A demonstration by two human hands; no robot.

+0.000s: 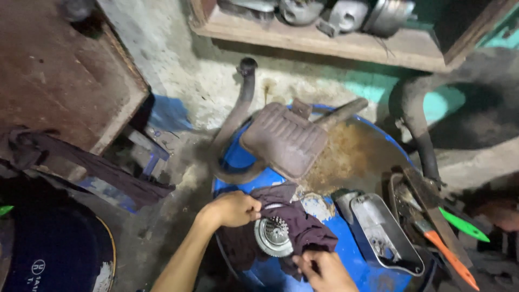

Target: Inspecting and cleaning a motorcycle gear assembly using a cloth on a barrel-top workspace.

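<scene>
At far left, you have a dark drum (54, 254) with a worn, pale-marked rim at the frame's bottom corner, and above it a rusty brown metal tabletop (59, 75) with a dark rag (108, 173) draped off its edge. Grey concrete floor (162, 216) runs between these and the blue barrel (351, 259), which serves as your work surface; its top is stained with rust.

Your left hand (233, 209) is clenched on the upper edge of a dark maroon cloth (297, 224) lying on the barrel top. Wrapped partly in that cloth sits a round toothed metal part (274, 236), its silvery face exposed. Your right hand (324, 269) pinches the cloth's lower edge, just beside the part.

Behind the cloth, a ribbed rusty muffler (284, 139) with a curved pipe (232, 124) rests on the barrel. Right of your hands lies a grey metal cover (386, 232), then a tray of tools with orange (451, 257) and green (464, 226) handles. Along the stained wall, a wooden shelf (335, 43) carries metal parts.
</scene>
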